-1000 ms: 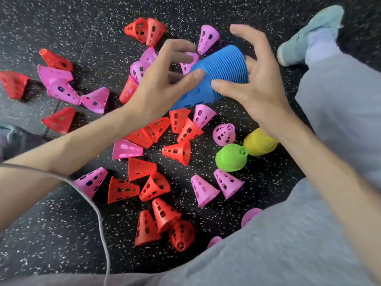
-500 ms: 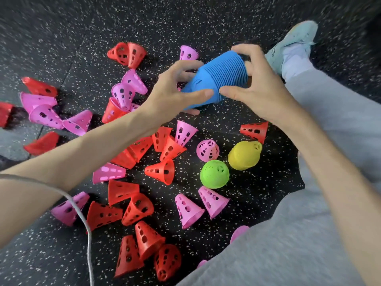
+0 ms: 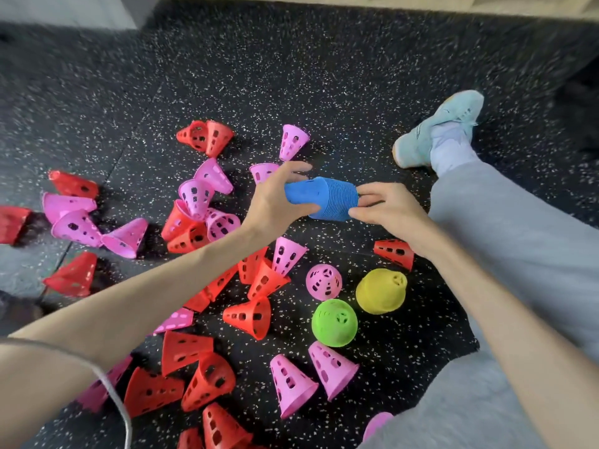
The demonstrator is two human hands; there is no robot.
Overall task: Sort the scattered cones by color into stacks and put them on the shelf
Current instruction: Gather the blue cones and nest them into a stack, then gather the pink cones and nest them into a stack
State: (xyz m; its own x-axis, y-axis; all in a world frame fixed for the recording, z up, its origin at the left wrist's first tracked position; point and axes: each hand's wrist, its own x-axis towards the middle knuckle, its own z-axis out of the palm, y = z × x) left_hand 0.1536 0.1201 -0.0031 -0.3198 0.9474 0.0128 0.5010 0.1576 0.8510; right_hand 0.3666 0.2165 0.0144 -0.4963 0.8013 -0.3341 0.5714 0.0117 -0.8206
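I hold a thick stack of blue cones (image 3: 327,198) on its side above the floor. My left hand (image 3: 278,199) grips its narrow end, thumb below and fingers over the top. At the wide end, my right hand (image 3: 385,207) grips the rim. Several red cones (image 3: 249,317) and pink cones (image 3: 291,385) lie scattered on the speckled black floor beneath and to the left. A green stack (image 3: 335,322) and a yellow stack (image 3: 382,290) stand upright next to each other, below the blue stack.
My right leg in grey trousers (image 3: 518,241) stretches along the right side, ending in a light blue shoe (image 3: 437,131). A pale edge (image 3: 356,3) runs along the top of the floor. A white cable (image 3: 113,393) hangs at the lower left.
The blue stack has tipped from slanted to lying nearly level and sits lower in view. My right hand has shifted to the wide end. The camera has pulled back, showing more floor.
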